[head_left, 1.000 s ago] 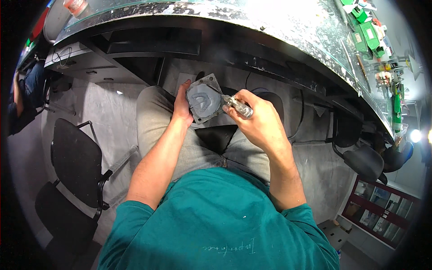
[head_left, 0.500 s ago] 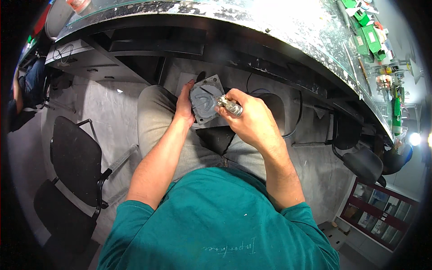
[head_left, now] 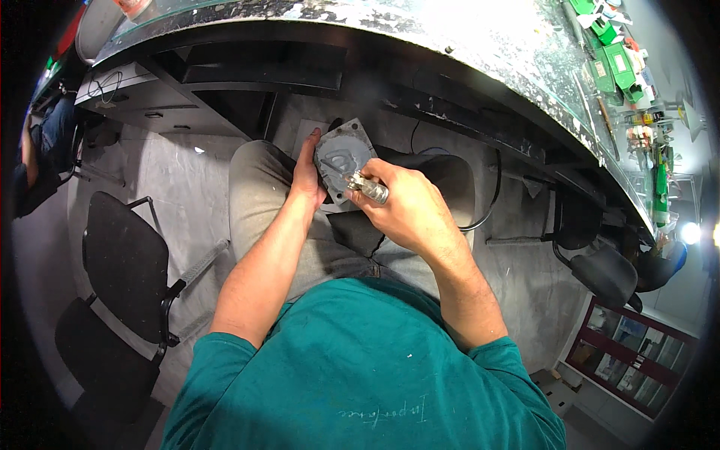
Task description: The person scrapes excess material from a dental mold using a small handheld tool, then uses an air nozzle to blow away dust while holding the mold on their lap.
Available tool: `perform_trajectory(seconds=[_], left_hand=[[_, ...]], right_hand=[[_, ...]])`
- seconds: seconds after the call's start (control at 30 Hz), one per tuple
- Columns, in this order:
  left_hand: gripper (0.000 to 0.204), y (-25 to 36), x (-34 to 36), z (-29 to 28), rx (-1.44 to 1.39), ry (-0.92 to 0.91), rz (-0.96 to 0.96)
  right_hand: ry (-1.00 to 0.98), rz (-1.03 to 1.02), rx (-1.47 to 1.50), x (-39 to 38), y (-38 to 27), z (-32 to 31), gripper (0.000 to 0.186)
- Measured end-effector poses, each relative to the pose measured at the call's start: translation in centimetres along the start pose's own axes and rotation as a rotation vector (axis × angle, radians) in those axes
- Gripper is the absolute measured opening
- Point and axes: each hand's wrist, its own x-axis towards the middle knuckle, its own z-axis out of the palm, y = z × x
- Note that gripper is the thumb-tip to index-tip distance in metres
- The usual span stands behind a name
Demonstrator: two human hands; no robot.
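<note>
at the far left, a seated person [head_left: 49, 146] in dark blue is partly seen. two black chairs [head_left: 127, 262] are stood nearby, and pale drawers [head_left: 154, 112] are fitted under the bench [head_left: 480, 26]. toward the middle, the left edge of the block [head_left: 343, 151] is gripped by the left hand [head_left: 306, 176], the thumb pointed up along its side. the block is held over the lap, between the knees and just short of the bench — its grey face is turned up, marked with a curved shape, and holes are seen near its corners. the tool [head_left: 373, 190] is clamped by its mottled handle in the right hand [head_left: 409, 204] and is aimed left at the face's lower right; whether its tip touches cannot be told. the hands are apart, the block and tool between them. farther right, green boxes [head_left: 616, 67] are lined up along the bench — and a dark red cabinet [head_left: 631, 356] is set low at the edge.
</note>
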Motion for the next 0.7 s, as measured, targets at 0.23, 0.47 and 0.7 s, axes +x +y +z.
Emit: perform_trajectory(seconds=[0.23, 0.47, 0.7], left_hand=[[0.067, 0.2, -0.1, 0.1, -0.002, -0.083, -0.022], [0.072, 0.5, -0.5, 0.6, -0.017, -0.079, -0.036], [0.071, 0.6, -0.9, 1.3, 0.01, -0.016, -0.015]], right_hand=[[-0.028, -0.007, -0.06, -0.4, -0.1, 0.1, 0.03], [-0.1, 0.04, -0.053, -0.4, -0.5, -0.4, 0.032], [0.07, -0.022, -0.064, -0.8, 0.4, 0.1, 0.029]])
